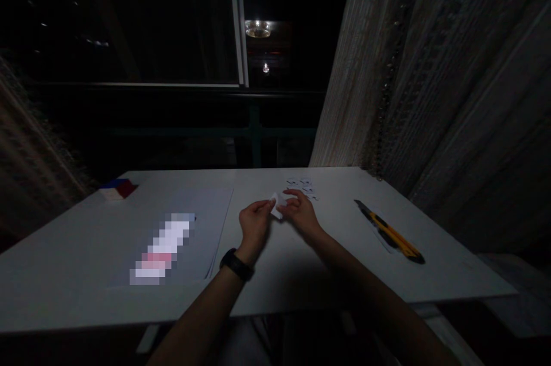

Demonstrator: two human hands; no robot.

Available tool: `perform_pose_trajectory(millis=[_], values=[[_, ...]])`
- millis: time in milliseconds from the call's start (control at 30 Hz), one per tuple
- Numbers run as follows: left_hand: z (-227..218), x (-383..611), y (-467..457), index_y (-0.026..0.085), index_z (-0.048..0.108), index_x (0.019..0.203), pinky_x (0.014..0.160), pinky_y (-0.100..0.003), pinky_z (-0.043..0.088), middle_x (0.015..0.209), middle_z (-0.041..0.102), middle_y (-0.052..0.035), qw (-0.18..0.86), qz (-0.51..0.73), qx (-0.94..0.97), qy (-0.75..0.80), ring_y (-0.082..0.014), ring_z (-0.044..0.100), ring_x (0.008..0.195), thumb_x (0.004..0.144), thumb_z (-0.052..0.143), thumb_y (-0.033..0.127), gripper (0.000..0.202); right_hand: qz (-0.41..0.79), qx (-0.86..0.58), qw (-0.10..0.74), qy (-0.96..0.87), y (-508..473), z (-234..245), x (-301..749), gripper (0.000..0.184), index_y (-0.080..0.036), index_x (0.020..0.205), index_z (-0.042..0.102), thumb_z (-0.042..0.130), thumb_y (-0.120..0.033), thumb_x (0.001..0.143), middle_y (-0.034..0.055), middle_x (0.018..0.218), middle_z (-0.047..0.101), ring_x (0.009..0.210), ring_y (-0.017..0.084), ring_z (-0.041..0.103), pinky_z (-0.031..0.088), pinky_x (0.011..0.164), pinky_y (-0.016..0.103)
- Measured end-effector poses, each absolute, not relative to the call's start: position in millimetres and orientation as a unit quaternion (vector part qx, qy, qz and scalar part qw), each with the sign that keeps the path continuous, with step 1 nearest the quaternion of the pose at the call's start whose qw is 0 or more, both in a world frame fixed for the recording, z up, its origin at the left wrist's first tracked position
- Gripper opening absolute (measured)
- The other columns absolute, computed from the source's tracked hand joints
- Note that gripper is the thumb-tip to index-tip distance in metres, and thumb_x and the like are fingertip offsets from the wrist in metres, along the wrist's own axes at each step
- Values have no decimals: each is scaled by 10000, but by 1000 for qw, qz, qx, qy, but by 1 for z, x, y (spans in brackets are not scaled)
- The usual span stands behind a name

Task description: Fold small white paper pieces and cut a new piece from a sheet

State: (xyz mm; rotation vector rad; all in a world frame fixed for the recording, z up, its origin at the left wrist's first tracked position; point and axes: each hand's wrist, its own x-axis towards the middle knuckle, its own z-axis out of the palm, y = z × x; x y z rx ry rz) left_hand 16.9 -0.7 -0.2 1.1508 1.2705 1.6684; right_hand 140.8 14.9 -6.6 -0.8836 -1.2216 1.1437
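Note:
Both of my hands meet over the middle of the white table (267, 291). My left hand (255, 221) pinches the left side of a small white piece of paper (276, 211) between thumb and fingers. From the other side, my right hand (301, 211) has its thumb at the paper, with the index finger raised and bent above it. The paper looks folded or creased, though the dim light hides its exact shape. Just beyond my right hand lie several small white paper pieces with dark marks (305, 182). A dark watch (236, 265) is on my left wrist.
A yellow and black utility knife (390, 232) lies on the right, its blade end pointing away. On the left are white paper sheets (215, 211) and a lit, pixelated rectangle (166, 245). A red, blue and white block (118, 189) sits at the far left. Curtains (348, 67) hang beyond.

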Motion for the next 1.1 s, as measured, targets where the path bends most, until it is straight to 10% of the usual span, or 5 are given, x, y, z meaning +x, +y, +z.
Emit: perform_pose_trajectory(millis=[833,1100], values=[[-7,18,0,148,709,671,540,-255,410,609,675,-64,329,542,557,537,-165,589,561,583,694,413,280,539,-451,525,-480,16,-1,150,530,-130,827,623,779,-153,321,-1,616,612,492,121,541,414,445,233],[-2,11,1,129,705,709,592,-261,428,661,677,-70,330,611,498,519,-172,596,631,597,690,419,311,508,-397,535,-546,12,2,148,708,-176,1151,470,739,-269,503,-61,527,576,482,129,562,440,499,248]])
